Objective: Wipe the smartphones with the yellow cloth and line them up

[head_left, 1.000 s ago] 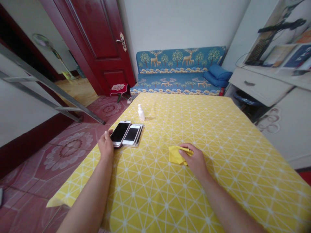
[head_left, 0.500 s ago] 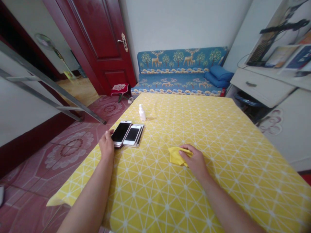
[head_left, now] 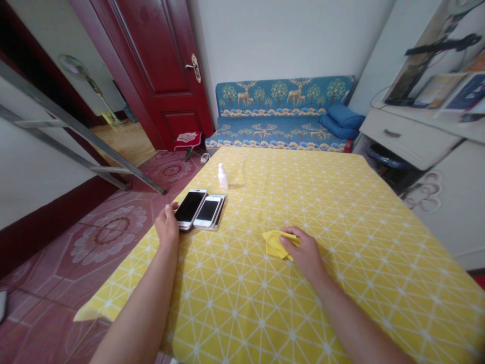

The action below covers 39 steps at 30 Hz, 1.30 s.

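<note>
My right hand (head_left: pixel 303 248) is closed on a folded yellow cloth (head_left: pixel 276 244), pinched between thumb and fingers, low over the tablecloth. My left hand (head_left: pixel 166 222) rests at the left side of a large white phone with a black screen (head_left: pixel 190 207). Its fingers are partly apart and touch the phone's edge, some hidden from view. Beneath that phone lies a darker one, of which only an edge shows. A smaller white phone (head_left: pixel 207 211) lies to the right, on top of another device (head_left: pixel 220 212). Behind the phones stands a small white spray bottle (head_left: pixel 223 178), upright.
A yellow patterned cloth (head_left: pixel 303 202) covers the table, its left edge close to my left arm. Beyond it is a blue sofa (head_left: pixel 265 129). White drawers (head_left: pixel 413 141) stand at the right, a metal ladder (head_left: pixel 94 146) and a red stool (head_left: pixel 188 139) at the left.
The whole view has shifted very slightly. Both hands, the cloth, the phones and the bottle keep their places on the table.
</note>
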Each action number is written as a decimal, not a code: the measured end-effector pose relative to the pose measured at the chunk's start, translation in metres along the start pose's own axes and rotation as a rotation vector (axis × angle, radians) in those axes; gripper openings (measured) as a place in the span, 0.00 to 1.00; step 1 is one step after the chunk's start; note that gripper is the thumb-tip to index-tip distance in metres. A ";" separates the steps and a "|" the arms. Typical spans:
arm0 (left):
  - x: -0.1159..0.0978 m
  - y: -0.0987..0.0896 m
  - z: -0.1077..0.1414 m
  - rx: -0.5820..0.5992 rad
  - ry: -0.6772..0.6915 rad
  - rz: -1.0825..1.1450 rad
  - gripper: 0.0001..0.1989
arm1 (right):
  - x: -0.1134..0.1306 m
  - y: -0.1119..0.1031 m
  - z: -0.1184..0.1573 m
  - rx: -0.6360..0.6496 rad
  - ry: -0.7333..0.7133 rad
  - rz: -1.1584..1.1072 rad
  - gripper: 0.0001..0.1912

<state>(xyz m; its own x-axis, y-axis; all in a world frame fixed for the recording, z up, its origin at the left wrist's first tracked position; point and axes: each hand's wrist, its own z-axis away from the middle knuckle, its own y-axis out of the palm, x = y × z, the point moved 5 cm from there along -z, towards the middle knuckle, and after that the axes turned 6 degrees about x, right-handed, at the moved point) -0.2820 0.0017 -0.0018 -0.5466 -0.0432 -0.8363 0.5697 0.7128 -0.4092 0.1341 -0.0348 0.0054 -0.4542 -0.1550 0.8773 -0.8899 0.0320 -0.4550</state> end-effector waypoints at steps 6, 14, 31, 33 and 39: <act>-0.039 -0.008 0.015 -0.076 0.265 -0.129 0.20 | 0.000 0.001 0.000 -0.001 -0.023 -0.008 0.11; -0.064 -0.011 0.039 0.266 0.544 -0.332 0.17 | -0.002 0.000 0.001 0.022 -0.013 0.006 0.12; -0.036 -0.004 0.029 0.397 0.280 -0.529 0.50 | -0.003 0.001 0.001 0.042 -0.019 0.007 0.12; -0.037 -0.003 0.026 0.403 0.276 -0.520 0.50 | -0.002 0.001 0.002 0.049 -0.016 0.013 0.11; -0.038 -0.001 0.006 0.480 0.327 -0.486 0.49 | -0.002 0.001 0.001 0.061 -0.002 0.015 0.12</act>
<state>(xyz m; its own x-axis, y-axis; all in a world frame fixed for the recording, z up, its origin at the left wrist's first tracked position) -0.2582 -0.0013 0.0277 -0.9163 -0.0117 -0.4004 0.3814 0.2803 -0.8809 0.1343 -0.0357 0.0030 -0.4669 -0.1567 0.8703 -0.8790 -0.0258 -0.4762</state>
